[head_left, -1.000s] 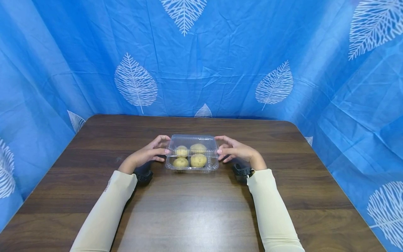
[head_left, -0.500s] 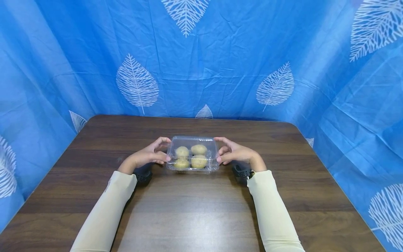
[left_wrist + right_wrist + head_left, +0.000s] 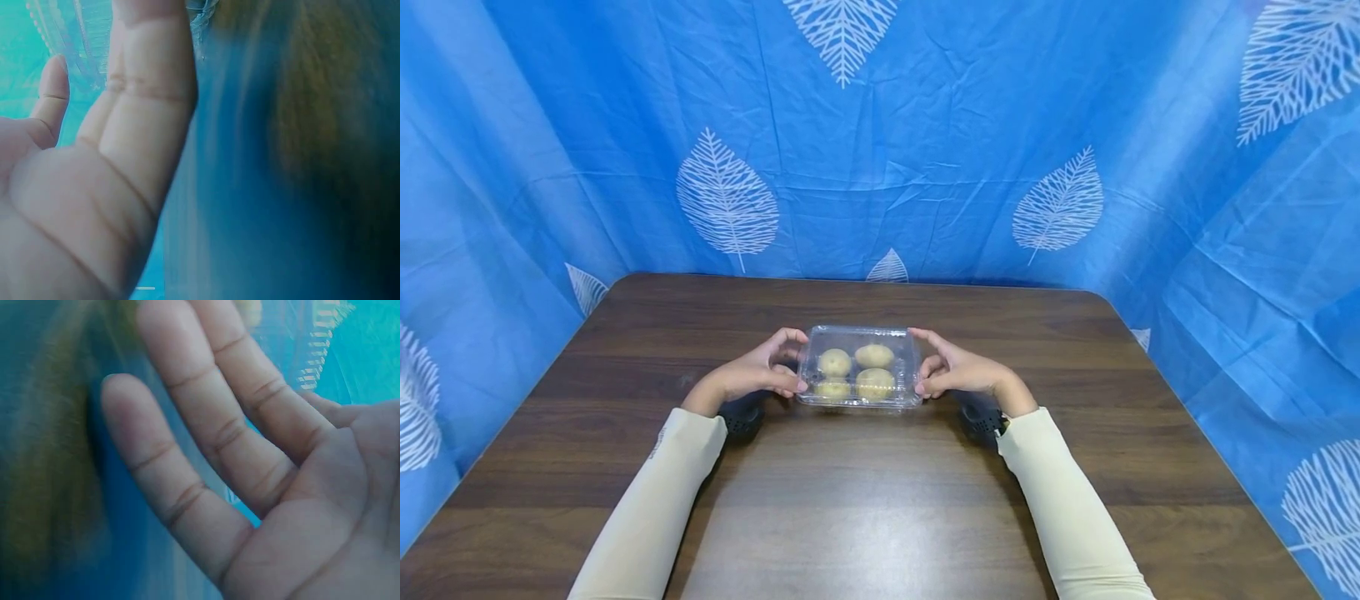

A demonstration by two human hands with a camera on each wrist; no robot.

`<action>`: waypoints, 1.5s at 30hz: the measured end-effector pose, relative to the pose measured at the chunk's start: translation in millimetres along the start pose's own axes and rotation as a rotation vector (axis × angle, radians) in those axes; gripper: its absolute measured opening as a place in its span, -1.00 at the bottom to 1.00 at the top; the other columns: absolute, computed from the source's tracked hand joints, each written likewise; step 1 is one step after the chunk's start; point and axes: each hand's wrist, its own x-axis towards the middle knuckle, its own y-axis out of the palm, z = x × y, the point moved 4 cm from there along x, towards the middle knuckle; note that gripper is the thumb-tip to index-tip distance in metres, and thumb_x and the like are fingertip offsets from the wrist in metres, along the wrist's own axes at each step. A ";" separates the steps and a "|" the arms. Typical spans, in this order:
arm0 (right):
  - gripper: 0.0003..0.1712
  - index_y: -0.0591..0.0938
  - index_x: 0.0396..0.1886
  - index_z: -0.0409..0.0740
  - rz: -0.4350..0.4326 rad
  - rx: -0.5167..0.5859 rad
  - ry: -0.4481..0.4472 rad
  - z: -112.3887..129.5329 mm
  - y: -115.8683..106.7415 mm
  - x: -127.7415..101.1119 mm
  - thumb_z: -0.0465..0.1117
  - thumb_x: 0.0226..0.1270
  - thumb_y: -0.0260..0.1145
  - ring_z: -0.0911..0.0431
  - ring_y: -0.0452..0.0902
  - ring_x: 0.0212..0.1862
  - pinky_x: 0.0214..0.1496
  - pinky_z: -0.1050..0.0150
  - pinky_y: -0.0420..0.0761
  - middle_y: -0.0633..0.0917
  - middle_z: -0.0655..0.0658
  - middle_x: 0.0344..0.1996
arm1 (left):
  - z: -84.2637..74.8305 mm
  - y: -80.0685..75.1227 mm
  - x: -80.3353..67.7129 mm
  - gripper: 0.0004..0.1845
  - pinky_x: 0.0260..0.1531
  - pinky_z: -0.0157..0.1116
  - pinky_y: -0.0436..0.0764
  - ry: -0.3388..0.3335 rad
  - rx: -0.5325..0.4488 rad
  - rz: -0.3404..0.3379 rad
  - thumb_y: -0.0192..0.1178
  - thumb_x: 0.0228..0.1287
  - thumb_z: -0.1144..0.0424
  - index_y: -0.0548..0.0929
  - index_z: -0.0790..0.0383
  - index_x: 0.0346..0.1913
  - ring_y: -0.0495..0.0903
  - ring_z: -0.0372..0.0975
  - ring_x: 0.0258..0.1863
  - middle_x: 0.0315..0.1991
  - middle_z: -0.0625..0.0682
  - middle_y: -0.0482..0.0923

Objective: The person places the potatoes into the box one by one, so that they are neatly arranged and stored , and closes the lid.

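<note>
A clear plastic clamshell container (image 3: 859,403) sits at the table's middle, its lid lying flat over several yellow potatoes (image 3: 875,357). My left hand (image 3: 760,367) grips its left side, thumb at the front corner and index finger at the back. On the opposite side my right hand (image 3: 966,367) grips the same way. The left wrist view shows the ridged wall of the container (image 3: 84,37) beyond the fingers. In the right wrist view the lower fingers (image 3: 134,425) spread loosely, with the ridged container edge (image 3: 322,344) behind them.
A dark brown wooden table (image 3: 865,500) lies under both arms, its far edge close behind the container. Blue cloth (image 3: 880,167) with white leaf prints hangs around the back and sides. Black straps (image 3: 742,417) circle both wrists.
The container's lid has come down from partly raised to flat over the potatoes. Both thumbs have moved down toward the front corners with it.
</note>
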 end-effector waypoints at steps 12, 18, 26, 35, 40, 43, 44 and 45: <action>0.20 -0.39 0.61 0.03 -0.013 0.085 -0.061 -10.8 11.8 -1.9 -0.37 0.31 0.27 0.06 0.66 -0.31 -0.17 0.16 0.70 0.72 -0.19 -0.38 | 0.6 1.1 -0.8 -0.18 -0.23 -0.13 0.67 -0.037 -0.029 0.020 0.31 0.24 0.34 -0.01 0.19 0.39 0.62 -0.10 -0.32 -0.13 0.18 0.37; 0.22 -0.36 0.61 0.06 -0.029 0.096 -0.074 -13.6 13.6 -2.9 -0.33 0.32 0.33 0.05 0.68 -0.35 -0.18 0.12 0.71 0.74 -0.21 -0.39 | 2.4 1.6 0.4 -0.20 -0.31 -0.18 0.65 -0.037 -0.021 0.050 0.26 0.26 0.34 -0.04 0.16 0.38 0.66 -0.11 -0.32 -0.29 0.08 0.43; 0.22 -0.36 0.61 0.13 -0.033 0.133 -0.052 -13.5 15.4 -1.9 -0.36 0.33 0.32 0.00 0.71 -0.33 -0.18 0.06 0.71 0.75 -0.24 -0.41 | 1.9 1.5 0.6 -0.18 -0.47 -0.26 0.58 -0.071 0.041 0.052 0.26 0.29 0.31 -0.08 0.14 0.40 0.74 -0.07 -0.31 -0.35 0.11 0.72; 0.24 -0.37 0.61 0.12 -0.055 0.169 -0.042 -13.3 17.3 -2.0 -0.44 0.29 0.30 0.02 0.72 -0.37 -0.24 0.09 0.72 0.75 -0.24 -0.44 | 0.2 3.6 0.7 -0.19 -0.48 -0.28 0.61 -0.083 0.020 0.051 0.24 0.30 0.35 -0.08 0.15 0.40 0.75 -0.10 -0.33 -0.33 0.12 0.73; 0.24 -0.34 0.61 0.13 -0.071 0.178 -0.027 -12.4 18.2 -1.7 -0.46 0.26 0.30 0.03 0.71 -0.37 -0.24 0.13 0.72 0.75 -0.22 -0.45 | -0.2 4.7 0.8 -0.20 -0.47 -0.30 0.63 -0.074 -0.009 0.055 0.21 0.28 0.39 -0.09 0.15 0.39 0.74 -0.10 -0.34 -0.35 0.11 0.72; 0.24 -0.34 0.61 0.11 -0.074 0.182 -0.027 -12.1 18.7 -1.1 -0.47 0.24 0.29 0.04 0.71 -0.37 -0.25 0.16 0.72 0.75 -0.21 -0.45 | -0.4 5.0 0.9 -0.20 -0.41 -0.28 0.65 -0.066 -0.025 0.054 0.20 0.26 0.41 -0.09 0.16 0.39 0.74 -0.11 -0.35 -0.37 0.11 0.71; 0.24 -0.34 0.61 0.10 -0.074 0.183 -0.029 -12.0 18.7 -0.9 -0.47 0.24 0.29 0.05 0.71 -0.37 -0.25 0.16 0.72 0.75 -0.21 -0.45 | -0.5 5.1 0.9 -0.20 -0.40 -0.28 0.66 -0.063 -0.029 0.054 0.19 0.26 0.42 -0.09 0.16 0.39 0.74 -0.11 -0.36 -0.37 0.11 0.71; 0.24 -0.34 0.61 0.10 -0.073 0.182 -0.033 -11.9 18.8 -0.6 -0.47 0.24 0.28 0.05 0.71 -0.37 -0.25 0.17 0.72 0.75 -0.21 -0.45 | -0.5 5.2 0.9 -0.20 -0.38 -0.28 0.67 -0.060 -0.034 0.054 0.19 0.25 0.43 -0.09 0.17 0.38 0.74 -0.11 -0.36 -0.38 0.11 0.71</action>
